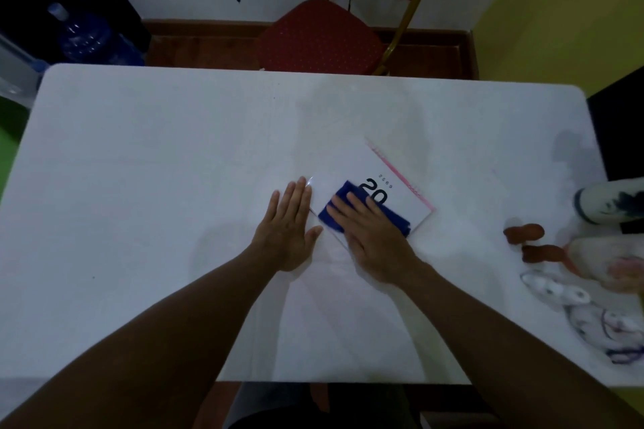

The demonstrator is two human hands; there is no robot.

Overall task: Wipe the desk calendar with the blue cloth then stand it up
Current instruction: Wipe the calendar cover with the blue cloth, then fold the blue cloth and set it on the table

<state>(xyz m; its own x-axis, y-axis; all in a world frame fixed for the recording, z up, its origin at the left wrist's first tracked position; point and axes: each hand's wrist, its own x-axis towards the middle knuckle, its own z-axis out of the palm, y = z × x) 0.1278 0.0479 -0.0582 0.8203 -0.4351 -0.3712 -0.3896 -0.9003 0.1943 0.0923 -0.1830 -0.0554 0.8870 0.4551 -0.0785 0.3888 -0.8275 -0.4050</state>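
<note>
The desk calendar (352,167) lies flat on the white table (156,167), turned at an angle, with a pink spiral binding along its far right edge and a black "20" printed on it. The blue cloth (397,218) is spread over the calendar's near part. My right hand (373,237) presses flat on the cloth, covering most of it. My left hand (289,230) rests flat on the table with fingers together, its fingertips and thumb touching the calendar's left corner.
A red chair (319,36) stands behind the table's far edge. At the table's right end lie a white bottle (610,200), brown rounded pieces (524,232) and pale cloth items (592,310). A blue water jug (87,35) stands on the floor, far left.
</note>
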